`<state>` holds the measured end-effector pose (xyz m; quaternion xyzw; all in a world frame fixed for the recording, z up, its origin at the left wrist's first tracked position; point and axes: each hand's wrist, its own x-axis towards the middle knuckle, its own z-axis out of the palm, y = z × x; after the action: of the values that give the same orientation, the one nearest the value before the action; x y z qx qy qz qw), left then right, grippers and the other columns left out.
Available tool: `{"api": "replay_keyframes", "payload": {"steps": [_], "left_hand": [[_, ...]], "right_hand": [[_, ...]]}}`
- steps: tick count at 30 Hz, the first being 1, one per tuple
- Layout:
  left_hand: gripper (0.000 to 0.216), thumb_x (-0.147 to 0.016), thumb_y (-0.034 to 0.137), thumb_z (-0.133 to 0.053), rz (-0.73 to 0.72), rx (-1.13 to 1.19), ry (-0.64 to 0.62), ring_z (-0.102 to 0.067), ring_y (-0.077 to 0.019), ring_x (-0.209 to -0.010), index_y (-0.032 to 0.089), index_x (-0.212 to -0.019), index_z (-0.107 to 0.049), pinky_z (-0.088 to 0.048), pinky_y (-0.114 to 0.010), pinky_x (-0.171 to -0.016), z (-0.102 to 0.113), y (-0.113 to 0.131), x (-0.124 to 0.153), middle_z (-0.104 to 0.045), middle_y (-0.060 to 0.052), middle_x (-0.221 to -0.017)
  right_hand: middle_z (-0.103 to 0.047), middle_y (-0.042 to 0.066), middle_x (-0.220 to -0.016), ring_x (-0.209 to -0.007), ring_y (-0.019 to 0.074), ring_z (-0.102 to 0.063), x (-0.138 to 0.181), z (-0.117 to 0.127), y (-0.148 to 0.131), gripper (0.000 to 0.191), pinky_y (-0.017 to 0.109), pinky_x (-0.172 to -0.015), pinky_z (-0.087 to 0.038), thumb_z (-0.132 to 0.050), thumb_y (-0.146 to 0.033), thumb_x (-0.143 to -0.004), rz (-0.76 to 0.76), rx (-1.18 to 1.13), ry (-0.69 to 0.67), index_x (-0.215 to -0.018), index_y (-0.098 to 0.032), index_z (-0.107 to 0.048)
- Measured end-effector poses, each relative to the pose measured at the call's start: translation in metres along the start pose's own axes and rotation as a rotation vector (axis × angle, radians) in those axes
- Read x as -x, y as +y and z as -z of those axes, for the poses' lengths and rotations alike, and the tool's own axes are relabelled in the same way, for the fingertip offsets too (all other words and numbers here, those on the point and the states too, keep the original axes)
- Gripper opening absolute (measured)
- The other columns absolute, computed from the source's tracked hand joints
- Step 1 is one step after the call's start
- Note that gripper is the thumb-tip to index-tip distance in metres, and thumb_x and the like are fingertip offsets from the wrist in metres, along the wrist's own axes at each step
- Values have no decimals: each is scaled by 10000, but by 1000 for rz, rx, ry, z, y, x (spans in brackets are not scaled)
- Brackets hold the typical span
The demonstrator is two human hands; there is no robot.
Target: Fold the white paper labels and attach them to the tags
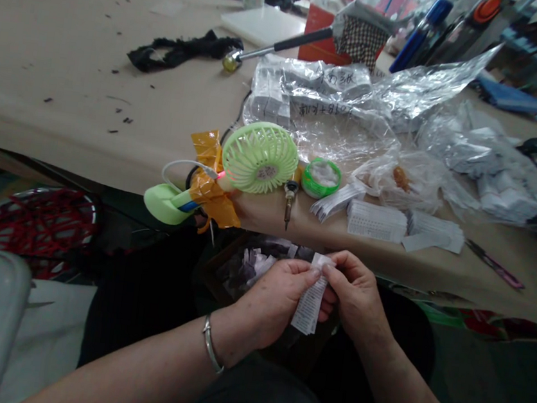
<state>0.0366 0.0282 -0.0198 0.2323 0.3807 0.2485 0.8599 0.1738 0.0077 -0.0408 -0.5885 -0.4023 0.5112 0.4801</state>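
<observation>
Between both hands, over my lap, is a small bundle of printed paper labels (309, 304), fanned a little at its lower end. My left hand (277, 299) pinches it near the top with thumb and fingers. Thumb and fingertips of my right hand (357, 296) close on its upper right corner. Below the table edge, beside my left hand, a box (215, 266) holds loose paper slips (256, 263). On the table above my hands lie stacks of similar labels (377, 221), with another stack (434, 233) to their right and a fanned bunch (337, 201) to the left.
A green fan (261, 158) is taped at the table edge, beside a pointed tool (289, 204) and a green round tub (321, 178). Pink-handled tweezers (496, 265) lie at the right. Plastic bags (334, 131), a hammer-like tool (276, 48) and black cloth (183, 51) lie farther back.
</observation>
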Motion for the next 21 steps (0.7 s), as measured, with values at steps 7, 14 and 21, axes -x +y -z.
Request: {"api": "replay_keyframes", "payload": {"steps": [7, 14, 21], "left_hand": [[207, -788, 315, -644, 110, 77, -148, -600, -121, -506, 110, -773, -625, -498, -257, -539, 13, -2, 0, -628, -43, -663], [186, -783, 318, -645, 184, 71, -270, -615, -138, -519, 138, -794, -604, -500, -253, -523, 22, 0, 3, -582, -13, -619], [205, -781, 328, -642, 267, 29, -350, -612, -136, -509, 128, -819, -623, -501, -247, -523, 18, 0, 10, -613, -43, -638]], "right_hand": [[-538, -52, -607, -507, 76, -474, 5, -3, 4, 183, 188, -495, -414, -661, -330, -750, 17, 44, 1, -715, -191, -546], [-673, 39, -968, -783, 152, -645, -5, 14, 7, 355, 271, -694, -540, -711, -335, -711, 28, -98, -323, -1033, -227, -609], [-554, 101, -1321, -1195, 276, -550, -17, 23, 15, 420, 451, -972, -453, -794, -367, -618, -54, -260, -766, -990, -218, -670]]}}
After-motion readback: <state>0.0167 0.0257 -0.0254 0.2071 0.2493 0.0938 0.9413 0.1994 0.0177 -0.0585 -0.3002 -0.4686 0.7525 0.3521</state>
